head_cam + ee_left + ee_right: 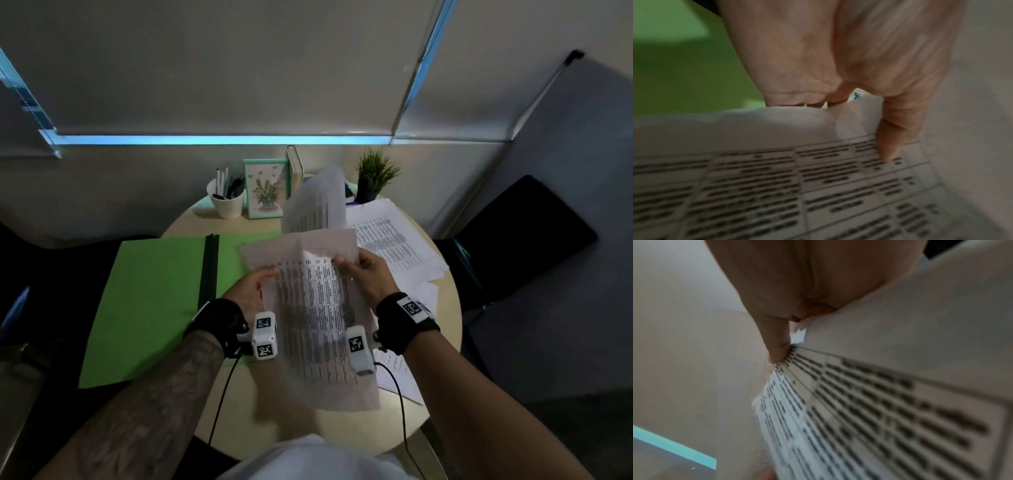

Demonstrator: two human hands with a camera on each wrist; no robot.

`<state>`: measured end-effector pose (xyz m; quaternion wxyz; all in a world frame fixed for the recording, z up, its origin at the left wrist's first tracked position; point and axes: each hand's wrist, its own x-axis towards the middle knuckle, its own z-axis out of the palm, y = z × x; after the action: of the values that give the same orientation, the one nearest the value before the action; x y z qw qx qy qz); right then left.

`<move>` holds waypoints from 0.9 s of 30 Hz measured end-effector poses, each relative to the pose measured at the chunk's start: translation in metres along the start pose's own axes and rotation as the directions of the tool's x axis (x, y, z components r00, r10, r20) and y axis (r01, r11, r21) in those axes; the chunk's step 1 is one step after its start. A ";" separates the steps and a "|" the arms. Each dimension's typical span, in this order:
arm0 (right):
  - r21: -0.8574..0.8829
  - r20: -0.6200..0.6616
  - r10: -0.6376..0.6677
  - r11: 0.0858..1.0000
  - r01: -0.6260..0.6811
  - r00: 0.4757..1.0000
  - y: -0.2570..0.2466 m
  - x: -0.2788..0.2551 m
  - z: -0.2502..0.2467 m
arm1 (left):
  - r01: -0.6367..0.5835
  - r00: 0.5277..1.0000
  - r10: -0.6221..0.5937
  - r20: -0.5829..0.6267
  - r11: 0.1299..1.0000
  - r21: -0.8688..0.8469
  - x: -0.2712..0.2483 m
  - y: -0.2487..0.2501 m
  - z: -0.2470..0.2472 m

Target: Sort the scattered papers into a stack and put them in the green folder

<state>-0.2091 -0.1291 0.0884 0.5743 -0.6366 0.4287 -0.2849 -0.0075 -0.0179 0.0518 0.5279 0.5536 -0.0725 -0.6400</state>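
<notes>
Both hands hold a bundle of printed sheets (318,308) above the round table. My left hand (255,289) pinches the left edge, thumb on the printed face; the left wrist view shows that thumb (894,138) on the paper (777,186). My right hand (368,274) pinches the right edge, its thumb (779,352) pressed on the sheets (879,410). One sheet (317,202) curls upward behind the bundle. The green folder (154,301) lies open and flat on the left. More printed papers (394,240) lie scattered at the right.
At the table's far edge stand a white cup of pens (226,200), a framed plant picture (265,188), upright books (296,166) and a small potted plant (375,178). A dark chair (520,236) is at the right. Cables hang from both wrists.
</notes>
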 end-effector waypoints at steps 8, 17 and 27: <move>0.072 0.199 -0.058 0.996 0.044 0.978 -0.052 -0.006 0.008 | 0.007 0.993 0.029 0.112 0.951 -0.308 -0.013 -0.024 0.004; -0.443 -0.042 0.032 0.895 -0.047 0.999 -0.010 -0.006 -0.017 | -0.271 0.949 0.275 -0.154 0.961 0.048 0.000 -0.013 -0.009; -0.181 -0.164 0.009 0.983 -0.039 0.986 -0.013 -0.004 -0.008 | -0.461 0.828 0.548 -0.121 0.787 0.411 -0.008 0.040 -0.002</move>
<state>-0.2150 -0.1302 0.1025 0.4795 -0.6563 0.5063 -0.2882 0.0163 -0.0279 0.0834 0.5731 0.6728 -0.2734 -0.3797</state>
